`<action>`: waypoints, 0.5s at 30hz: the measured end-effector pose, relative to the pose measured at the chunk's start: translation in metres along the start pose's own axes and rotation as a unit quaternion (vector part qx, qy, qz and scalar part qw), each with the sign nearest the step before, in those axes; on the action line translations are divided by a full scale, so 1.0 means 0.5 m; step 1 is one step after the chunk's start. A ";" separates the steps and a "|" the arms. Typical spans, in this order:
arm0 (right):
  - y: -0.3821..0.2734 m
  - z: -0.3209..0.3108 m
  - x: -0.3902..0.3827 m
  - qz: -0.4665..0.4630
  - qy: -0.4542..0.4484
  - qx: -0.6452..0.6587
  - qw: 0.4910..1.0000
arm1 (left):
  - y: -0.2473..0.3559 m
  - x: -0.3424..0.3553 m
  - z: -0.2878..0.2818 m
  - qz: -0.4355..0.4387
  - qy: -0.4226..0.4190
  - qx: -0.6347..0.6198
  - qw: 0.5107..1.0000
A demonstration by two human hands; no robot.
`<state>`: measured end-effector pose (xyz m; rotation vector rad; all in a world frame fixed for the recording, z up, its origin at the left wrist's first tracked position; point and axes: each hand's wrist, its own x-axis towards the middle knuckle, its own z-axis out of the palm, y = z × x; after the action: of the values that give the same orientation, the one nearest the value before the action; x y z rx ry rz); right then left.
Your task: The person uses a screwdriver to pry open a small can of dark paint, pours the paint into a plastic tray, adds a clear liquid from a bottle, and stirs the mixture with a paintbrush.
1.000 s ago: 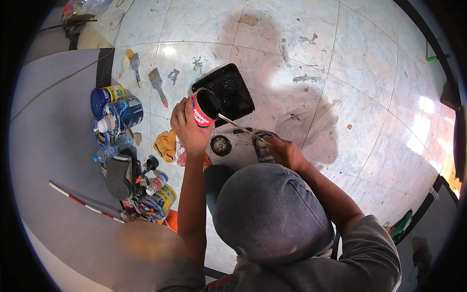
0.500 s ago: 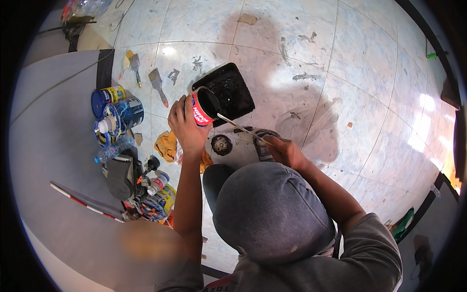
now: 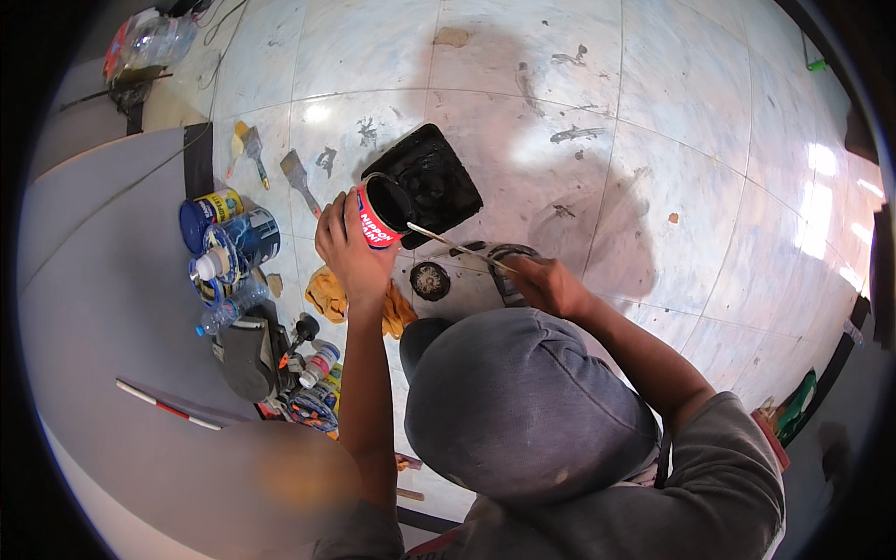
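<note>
My left hand [image 3: 350, 252] grips a red-labelled paint can [image 3: 373, 219], tilted, with dark paint inside, over the near-left part of a black square tray [image 3: 439, 154] smeared with dark paint. My right hand [image 3: 546, 285] is closed on a thin pale stick [image 3: 453, 240], whose far end reaches the can's mouth; the fingertips are partly hidden. A round dark lid [image 3: 429, 281] lies just below the can, beside a crumpled yellow cloth [image 3: 325, 295]. A paintbrush [image 3: 294, 173] lies left of the tray, with further brushes [image 3: 253, 146] beyond it.
Paint cans [image 3: 247, 235], bottles [image 3: 220, 313] and dark tools [image 3: 245, 359] crowd the left side beside a grey panel [image 3: 112, 261]. A red-and-white rod [image 3: 168, 404] lies there. A cable [image 3: 131, 187] crosses that panel. A grey cap [image 3: 523, 401] fills the lower middle between my forearms.
My left hand and the can have moved slightly left, the stick with them at its far end. The view has shifted slightly, so the far floor sits a little lower and further left.
</note>
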<state>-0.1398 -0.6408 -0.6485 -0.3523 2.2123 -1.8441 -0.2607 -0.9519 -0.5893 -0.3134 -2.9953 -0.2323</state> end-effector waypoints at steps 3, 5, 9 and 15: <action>0.011 0.004 -0.001 -0.031 0.013 -0.018 0.999 | -0.002 0.003 0.000 0.011 0.004 0.004 1.000; 0.015 0.002 0.000 -0.020 0.005 -0.015 1.000 | -0.001 0.004 0.002 0.009 0.020 0.024 0.999; 0.020 0.007 -0.001 -0.026 -0.001 -0.029 0.999 | -0.003 0.004 0.001 0.004 0.013 0.014 1.000; 0.016 0.008 -0.004 -0.015 -0.008 -0.028 0.999 | -0.004 0.007 -0.002 0.018 0.011 0.020 1.000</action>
<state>-0.1370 -0.6428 -0.6569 -0.4100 2.2635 -1.7908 -0.2642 -0.9535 -0.5883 -0.3575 -2.9646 -0.1711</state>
